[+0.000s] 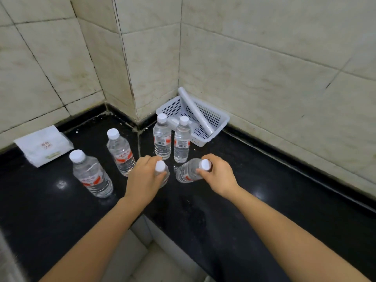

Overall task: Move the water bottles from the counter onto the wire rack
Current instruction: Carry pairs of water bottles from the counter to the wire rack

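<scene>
Two-handed pickup at the corner of a black worktop [254,180] set against tiled walls. The left hand [143,178] was wrapped around the shoulder of one water bottle [162,171], fingers curled below its white cap, the bottle apparently upright beneath the palm. The right hand [218,175] gripped a second bottle [187,170] at the neck, and this bottle leaned well over towards the left, its base seemingly at or just above the surface; whether it had cleared the worktop could not be told. Grasping near the caps probably suited a reach from above and allowed one bottle per hand. Four further bottles stood upright and untouched: two close together at the rear [162,137] [182,140], just in front of a white perforated basket [193,117] holding a rolled sheet [195,110], and two more to the left [120,152] [90,176]. A packet of tissues [43,145] lay by the left wall. No wire rack appeared in view, so all six bottles remained at the worktop and the transfer was judged barely begun.
</scene>
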